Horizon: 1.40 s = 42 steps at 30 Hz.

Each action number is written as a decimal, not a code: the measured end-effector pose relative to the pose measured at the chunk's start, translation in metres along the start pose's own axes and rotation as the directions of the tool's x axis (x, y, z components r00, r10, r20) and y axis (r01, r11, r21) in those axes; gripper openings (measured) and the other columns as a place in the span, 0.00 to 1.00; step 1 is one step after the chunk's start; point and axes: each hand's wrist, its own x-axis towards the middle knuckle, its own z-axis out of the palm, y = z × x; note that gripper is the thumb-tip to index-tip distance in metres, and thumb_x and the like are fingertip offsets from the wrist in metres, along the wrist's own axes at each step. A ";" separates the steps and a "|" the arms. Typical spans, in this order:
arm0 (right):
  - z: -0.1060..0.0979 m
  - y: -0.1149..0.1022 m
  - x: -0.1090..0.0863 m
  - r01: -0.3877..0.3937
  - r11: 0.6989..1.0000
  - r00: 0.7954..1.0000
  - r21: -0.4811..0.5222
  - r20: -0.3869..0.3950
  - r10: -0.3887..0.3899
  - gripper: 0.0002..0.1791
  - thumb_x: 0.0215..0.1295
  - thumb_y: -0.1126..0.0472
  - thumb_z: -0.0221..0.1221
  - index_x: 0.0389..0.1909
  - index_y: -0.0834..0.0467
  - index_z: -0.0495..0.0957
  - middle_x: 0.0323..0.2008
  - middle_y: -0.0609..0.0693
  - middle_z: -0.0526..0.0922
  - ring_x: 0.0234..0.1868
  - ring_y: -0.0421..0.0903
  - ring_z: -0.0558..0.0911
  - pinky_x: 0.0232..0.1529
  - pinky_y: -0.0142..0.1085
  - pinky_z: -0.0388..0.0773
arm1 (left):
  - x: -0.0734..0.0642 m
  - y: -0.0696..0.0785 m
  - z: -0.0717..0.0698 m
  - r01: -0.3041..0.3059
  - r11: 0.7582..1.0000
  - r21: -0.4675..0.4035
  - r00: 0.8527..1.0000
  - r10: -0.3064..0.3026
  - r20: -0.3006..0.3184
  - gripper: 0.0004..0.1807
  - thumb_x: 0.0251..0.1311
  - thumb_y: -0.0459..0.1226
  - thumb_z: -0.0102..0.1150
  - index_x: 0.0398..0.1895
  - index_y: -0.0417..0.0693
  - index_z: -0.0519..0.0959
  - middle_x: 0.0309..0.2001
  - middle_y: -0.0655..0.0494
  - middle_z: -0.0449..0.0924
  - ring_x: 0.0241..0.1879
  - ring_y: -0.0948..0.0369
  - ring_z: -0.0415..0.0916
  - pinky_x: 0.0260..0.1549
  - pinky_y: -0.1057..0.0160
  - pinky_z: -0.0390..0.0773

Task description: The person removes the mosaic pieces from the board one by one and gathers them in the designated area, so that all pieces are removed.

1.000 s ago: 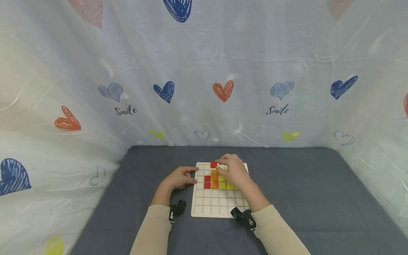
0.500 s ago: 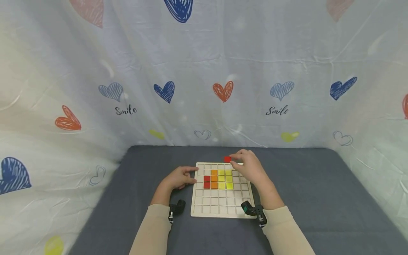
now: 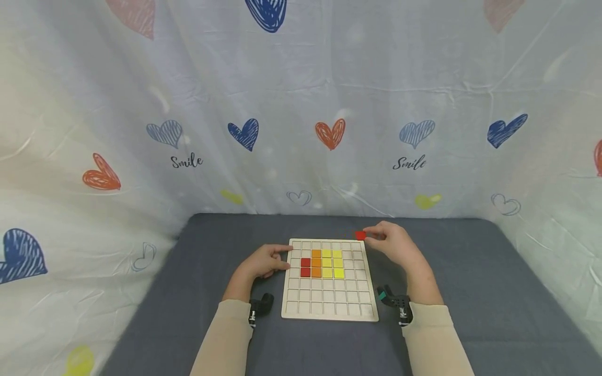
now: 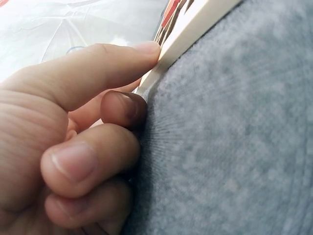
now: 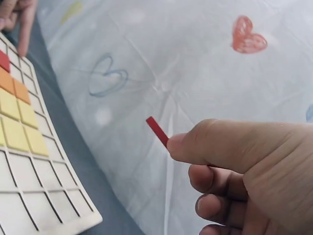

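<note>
A pale wooden grid board lies flat on the table. On it sit two red tiles, a column of orange tiles and a block of several yellow tiles. My left hand touches the board's left edge with the index finger and thumb, its other fingers curled under. Beyond the board's far right corner, my right hand pinches a loose red square tile between thumb and fingers. In the right wrist view this red tile shows edge-on, raised off the board.
A dark grey cloth covers the table. Behind it and along both sides hangs a white curtain printed with hearts. Black wrist cameras sit on the left wrist and the right wrist.
My right hand has carried the red tile from above the board's far part rightward to past its far right corner, uncovering the yellow tiles. My left hand stays put.
</note>
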 end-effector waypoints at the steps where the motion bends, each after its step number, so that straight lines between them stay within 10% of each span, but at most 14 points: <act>1: -0.002 0.004 0.000 -0.009 1.000 1.000 0.002 0.007 0.009 0.18 0.70 0.60 0.65 0.58 0.62 0.84 0.35 0.50 0.77 0.36 0.48 0.73 0.35 0.42 0.71 | 0.000 0.000 0.000 -0.001 1.000 -0.002 1.000 0.001 0.000 0.32 0.58 0.33 0.73 0.69 0.51 0.78 0.15 0.58 0.66 0.09 0.63 0.57 0.12 0.64 0.62; 20: -0.002 0.056 -0.001 -0.183 0.983 0.977 -0.023 0.102 0.185 0.20 0.68 0.58 0.66 0.57 0.64 0.84 0.23 0.50 0.69 0.25 0.46 0.67 0.28 0.40 0.66 | 0.000 -0.001 -0.002 -0.008 1.000 -0.023 1.000 0.009 0.013 0.32 0.59 0.34 0.74 0.69 0.51 0.78 0.15 0.58 0.66 0.09 0.63 0.56 0.12 0.63 0.61; 30: 0.010 0.066 0.000 -0.236 0.971 0.961 -0.045 0.138 0.240 0.18 0.67 0.58 0.67 0.52 0.64 0.87 0.50 0.61 0.85 0.47 0.54 0.80 0.49 0.51 0.77 | 0.000 0.000 0.000 -0.003 1.000 -0.021 1.000 0.003 0.001 0.33 0.58 0.33 0.74 0.69 0.50 0.78 0.15 0.58 0.66 0.09 0.63 0.56 0.12 0.64 0.61; 42: 0.016 0.067 0.002 -0.202 0.977 0.969 -0.073 0.131 0.210 0.21 0.66 0.56 0.68 0.55 0.64 0.85 0.44 0.62 0.85 0.47 0.57 0.81 0.48 0.52 0.77 | 0.001 -0.001 0.000 0.007 1.000 -0.029 1.000 -0.007 0.002 0.33 0.58 0.33 0.74 0.69 0.52 0.78 0.15 0.58 0.66 0.09 0.63 0.56 0.12 0.63 0.62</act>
